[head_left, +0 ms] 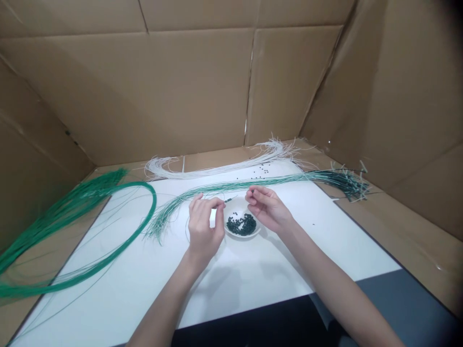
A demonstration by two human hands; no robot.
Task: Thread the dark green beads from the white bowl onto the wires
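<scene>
My left hand (205,222) pinches a thin green strand between thumb and forefinger. Small dark beads (227,200) sit on the strand just past the fingertips, and its bare tip points to the right. My right hand (270,209) holds a small dark bead (253,192) in its fingertips, a short way to the right of that tip and apart from it. Between and below the hands stands a white bowl (259,233) with many dark green beads (248,224) heaped in its bottom.
Behind the hands, a long bundle of green strands (217,187) ends in dark beaded tips (342,180) at right. White strands (213,172) lie farther back, near loose beads (265,170). A green coil (155,200) lies left. Cardboard walls (195,91) enclose the white table (144,284).
</scene>
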